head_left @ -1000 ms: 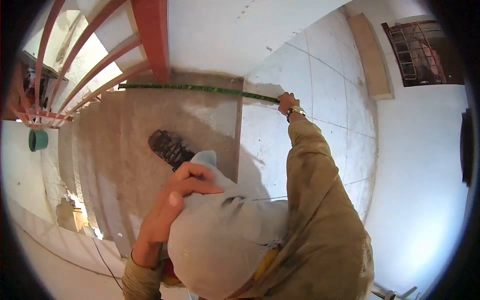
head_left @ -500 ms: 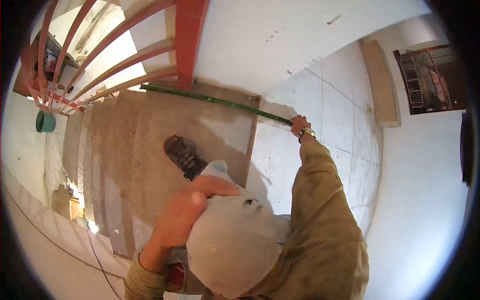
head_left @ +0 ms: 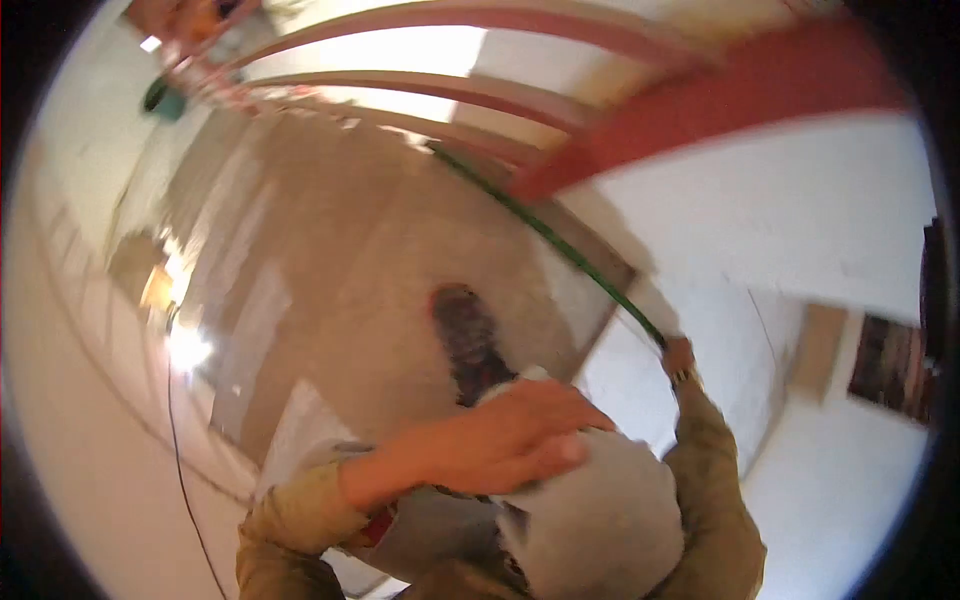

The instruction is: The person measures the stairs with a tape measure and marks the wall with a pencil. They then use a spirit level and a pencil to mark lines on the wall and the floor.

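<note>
My right hand [head_left: 678, 356] is closed around the near end of a long, thin green strip [head_left: 545, 232]. The strip runs from the pale tiled floor along the landing's edge, past the foot of the red railing post. Its exact kind is not clear from the blurred view. My left hand [head_left: 525, 430] lies with its fingers stretched over my bent knee, in light grey trousers [head_left: 610, 510]. Below that knee, a dark shoe [head_left: 465, 330] stands on the brown landing [head_left: 360, 250].
A red railing [head_left: 700, 110] crosses the top. Steps [head_left: 215, 190] descend at the left toward a green bucket [head_left: 163, 100]. A bright lamp [head_left: 188, 348] with a dark cable [head_left: 180, 450] is by the left wall. A framed opening or picture [head_left: 892, 368] is at the right.
My head view has turned and shifted, so the railing looms larger and the scene is tilted. My right hand still grips the strip's end; my left hand stays on the knee.
</note>
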Demonstrator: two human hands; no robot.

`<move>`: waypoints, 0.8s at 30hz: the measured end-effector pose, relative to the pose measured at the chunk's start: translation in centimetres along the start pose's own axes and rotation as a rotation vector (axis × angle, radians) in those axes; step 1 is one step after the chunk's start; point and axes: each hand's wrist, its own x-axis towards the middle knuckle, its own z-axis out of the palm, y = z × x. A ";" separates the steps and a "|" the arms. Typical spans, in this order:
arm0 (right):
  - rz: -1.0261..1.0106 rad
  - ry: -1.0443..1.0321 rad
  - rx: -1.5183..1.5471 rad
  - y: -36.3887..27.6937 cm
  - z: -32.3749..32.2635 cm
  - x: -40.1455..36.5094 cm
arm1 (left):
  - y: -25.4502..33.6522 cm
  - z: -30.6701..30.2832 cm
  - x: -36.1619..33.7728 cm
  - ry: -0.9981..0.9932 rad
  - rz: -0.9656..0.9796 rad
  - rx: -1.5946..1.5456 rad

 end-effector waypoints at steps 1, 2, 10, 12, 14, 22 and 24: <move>-0.188 -0.094 -0.104 1.3 0.5 0.9 | -0.3 -0.1 0.1 -0.005 0.019 -0.012; -0.049 -0.042 0.032 0.9 0.1 0.5 | -0.5 -0.3 0.1 -0.017 0.048 -0.027; -0.172 0.001 -0.008 -1.0 -5.3 -2.4 | -1.9 -1.6 -1.2 0.128 0.214 0.087; -0.146 -0.026 0.015 -1.5 -7.2 -2.9 | -2.3 -1.7 -2.1 0.194 0.229 0.054; -0.122 -0.049 0.029 -1.8 -9.5 -3.3 | -2.5 -2.3 -2.8 0.269 0.179 0.125; -0.113 -0.093 0.023 -2.0 -16.2 -4.1 | -1.9 -1.5 -6.6 0.517 -0.090 0.283; -0.119 -0.102 0.014 -2.0 -17.2 -4.1 | -3.0 -1.6 -7.6 0.495 -0.166 0.298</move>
